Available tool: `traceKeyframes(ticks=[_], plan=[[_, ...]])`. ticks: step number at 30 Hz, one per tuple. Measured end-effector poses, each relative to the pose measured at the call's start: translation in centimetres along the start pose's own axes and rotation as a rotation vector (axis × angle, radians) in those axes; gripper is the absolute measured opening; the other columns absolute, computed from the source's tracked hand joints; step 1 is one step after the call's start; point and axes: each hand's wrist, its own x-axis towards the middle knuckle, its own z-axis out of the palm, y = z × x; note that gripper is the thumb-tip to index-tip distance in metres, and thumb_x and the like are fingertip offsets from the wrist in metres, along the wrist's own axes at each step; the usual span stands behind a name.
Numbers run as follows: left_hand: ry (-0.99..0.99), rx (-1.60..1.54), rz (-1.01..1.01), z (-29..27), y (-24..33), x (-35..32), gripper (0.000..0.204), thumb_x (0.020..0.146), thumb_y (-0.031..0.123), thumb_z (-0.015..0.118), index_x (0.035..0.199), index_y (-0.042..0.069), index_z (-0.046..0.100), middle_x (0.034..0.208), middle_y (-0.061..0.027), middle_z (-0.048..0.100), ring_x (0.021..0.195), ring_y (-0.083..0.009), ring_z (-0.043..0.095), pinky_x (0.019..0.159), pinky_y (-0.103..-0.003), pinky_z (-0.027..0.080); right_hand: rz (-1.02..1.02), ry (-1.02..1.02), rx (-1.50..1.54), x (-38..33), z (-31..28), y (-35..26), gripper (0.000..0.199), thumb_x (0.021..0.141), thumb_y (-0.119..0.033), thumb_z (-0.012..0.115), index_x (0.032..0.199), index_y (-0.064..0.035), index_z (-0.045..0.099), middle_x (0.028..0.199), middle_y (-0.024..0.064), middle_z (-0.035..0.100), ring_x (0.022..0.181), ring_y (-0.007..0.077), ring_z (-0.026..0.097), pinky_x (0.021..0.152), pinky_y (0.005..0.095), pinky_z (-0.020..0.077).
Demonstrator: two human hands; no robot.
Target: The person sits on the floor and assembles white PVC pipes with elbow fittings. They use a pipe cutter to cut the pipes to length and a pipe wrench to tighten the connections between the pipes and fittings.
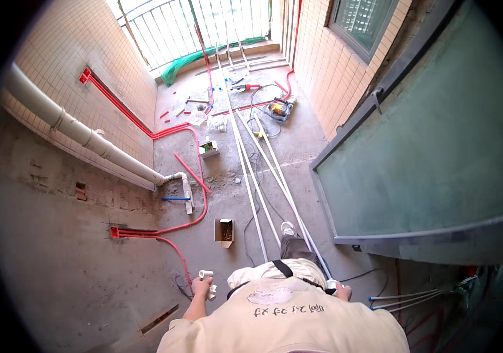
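At my left side, my left hand [201, 287] is closed around short white plastic pipe fittings [206, 274], whose ends stick out above and beside the fingers. My right hand [344, 292], at my right hip, is curled against a white piece [332, 284]; its exact kind is too small to tell, and the shirt hides part of that hand. The near end of a long white pipe [298, 219] comes close to this piece. More long white pipes [245, 170] lie along the floor ahead of me.
An open cardboard box [224, 222] stands ahead on the left, a smaller box [209, 148] beyond it. Red conduit [203, 203] snakes along the left floor. Farther off are a yellow power tool [281, 109] and cables. A glass door [428, 135] stands right; a drainpipe [98, 144] runs left.
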Motion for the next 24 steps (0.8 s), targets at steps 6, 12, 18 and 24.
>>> traceKeyframes(ticks=[6, 12, 18, 24], plan=[[0.071, -0.12, -0.058, 2.4, 12.7, -2.6, 0.03, 0.082, 0.012, 0.086, 0.108, -0.001, 0.078, 0.099, -0.0131, 0.078, 0.085, -0.019, 0.073, 0.075, -0.038, 0.058, -0.317, -0.127, -0.137, 12.4, -0.6, -18.5, 0.057, 0.086, -0.047, 0.08, 0.103, 0.0062, 0.069, 0.103, 0.0273, 0.073, 0.095, 0.0408, 0.07, 0.084, 0.0501, 0.0543], [0.086, -0.088, -0.025, 4.8, 21.8, 2.4, 0.036, 0.079, 0.022, 0.088, 0.106, 0.0, 0.078, 0.097, -0.0154, 0.079, 0.087, -0.0268, 0.077, 0.079, -0.042, 0.058, -0.364, -0.26, 0.175, 21.2, -1.4, -41.4, 0.043, 0.095, -0.04, 0.075, 0.094, 0.0016, 0.063, 0.079, 0.0101, 0.065, 0.056, 0.0188, 0.061, 0.041, 0.0367, 0.0442], [-0.007, -0.103, 0.025, 11.5, 34.0, 10.4, 0.036, 0.077, 0.024, 0.088, 0.106, 0.004, 0.079, 0.097, -0.0141, 0.079, 0.088, -0.0278, 0.076, 0.08, -0.042, 0.058, -0.533, -0.134, 0.131, 29.7, -1.6, -49.5, 0.042, 0.097, -0.038, 0.074, 0.092, 0.0017, 0.06, 0.078, 0.0099, 0.064, 0.054, 0.0184, 0.06, 0.041, 0.0362, 0.0442], [-0.109, -0.276, 0.034, 11.3, 46.4, 14.9, 0.036, 0.083, 0.023, 0.084, 0.113, 0.004, 0.076, 0.1, -0.0099, 0.078, 0.088, -0.0212, 0.074, 0.08, -0.038, 0.058, -0.438, -0.178, -0.143, 25.9, -4.7, -60.9, 0.048, 0.092, -0.039, 0.077, 0.102, 0.0071, 0.065, 0.097, 0.0213, 0.073, 0.089, 0.033, 0.07, 0.081, 0.0471, 0.0542]])
